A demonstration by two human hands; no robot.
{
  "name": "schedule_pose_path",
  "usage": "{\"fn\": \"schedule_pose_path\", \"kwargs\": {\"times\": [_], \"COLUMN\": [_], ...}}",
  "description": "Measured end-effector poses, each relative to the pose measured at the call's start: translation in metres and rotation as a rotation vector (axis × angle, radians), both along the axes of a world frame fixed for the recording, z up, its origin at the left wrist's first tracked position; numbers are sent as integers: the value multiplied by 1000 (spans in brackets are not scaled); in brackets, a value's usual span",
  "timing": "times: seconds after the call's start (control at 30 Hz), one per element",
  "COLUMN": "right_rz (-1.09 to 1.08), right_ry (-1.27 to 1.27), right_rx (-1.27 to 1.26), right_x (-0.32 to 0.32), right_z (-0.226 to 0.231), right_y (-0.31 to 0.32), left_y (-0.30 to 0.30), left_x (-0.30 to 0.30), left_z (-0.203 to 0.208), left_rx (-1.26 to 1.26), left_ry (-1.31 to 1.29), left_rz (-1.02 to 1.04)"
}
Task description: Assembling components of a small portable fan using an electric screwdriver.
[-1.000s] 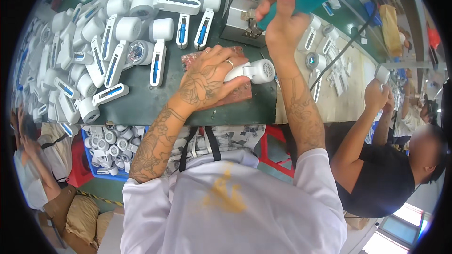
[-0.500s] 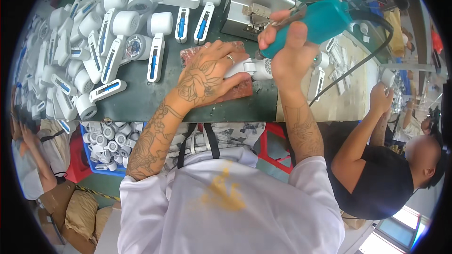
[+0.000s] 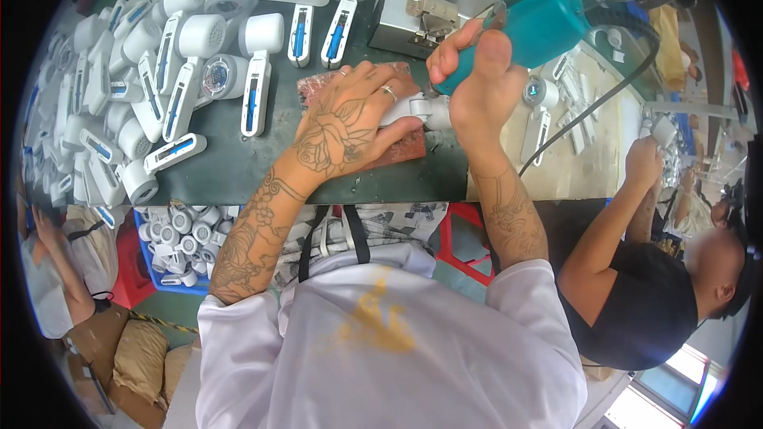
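Note:
A white handheld fan (image 3: 435, 114) lies across a worn red pad (image 3: 408, 149) on the bench. My left hand (image 3: 343, 121) presses over the fan's handle, its fingers curled round it and hiding most of it. In my right hand (image 3: 486, 87) is a teal electric screwdriver (image 3: 548, 25), tilted with its tip down at the fan near the joint of handle and head. Whether the tip sits in a screw is too small to tell. My right wrist covers part of the fan's round head.
Many white fans with open handles (image 3: 256, 95) crowd the bench's left side. A grey metal machine (image 3: 433, 4) stands behind the pad. The screwdriver's black cord (image 3: 592, 107) loops rightward over a tan board (image 3: 584, 167). A blue crate (image 3: 147, 258) sits below left. A co-worker (image 3: 636, 294) works at right.
The screwdriver and my right hand have shifted slightly left, the tip now nearer the handle joint. The fan's head has turned, so its grille no longer shows. My left hand keeps its hold.

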State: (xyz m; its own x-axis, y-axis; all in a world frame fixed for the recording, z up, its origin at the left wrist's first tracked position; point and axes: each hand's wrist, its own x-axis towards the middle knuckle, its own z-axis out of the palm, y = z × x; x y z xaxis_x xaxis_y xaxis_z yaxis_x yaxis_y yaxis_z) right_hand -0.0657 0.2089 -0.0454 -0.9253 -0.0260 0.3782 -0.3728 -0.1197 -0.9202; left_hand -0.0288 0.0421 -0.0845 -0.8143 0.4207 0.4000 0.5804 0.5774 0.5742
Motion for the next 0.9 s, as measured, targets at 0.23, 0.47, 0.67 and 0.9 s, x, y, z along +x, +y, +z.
{"fn": "schedule_pose_path", "kwargs": {"times": [0.23, 0.47, 0.67, 0.9], "right_rz": [-79, -130, -113, -19], "right_ry": [95, 306, 203, 41], "right_rx": [-58, 55, 43, -167], "right_x": [-25, -71, -64, 4], "right_z": [24, 11, 16, 24], "right_y": [-3, -10, -10, 9], "left_y": [-3, -6, -3, -2], "left_x": [1, 2, 0, -1], "left_z": [-2, -8, -8, -8], "left_rx": [-19, -20, 18, -4], "left_ry": [9, 36, 49, 44], "left_rz": [12, 20, 8, 2]}}
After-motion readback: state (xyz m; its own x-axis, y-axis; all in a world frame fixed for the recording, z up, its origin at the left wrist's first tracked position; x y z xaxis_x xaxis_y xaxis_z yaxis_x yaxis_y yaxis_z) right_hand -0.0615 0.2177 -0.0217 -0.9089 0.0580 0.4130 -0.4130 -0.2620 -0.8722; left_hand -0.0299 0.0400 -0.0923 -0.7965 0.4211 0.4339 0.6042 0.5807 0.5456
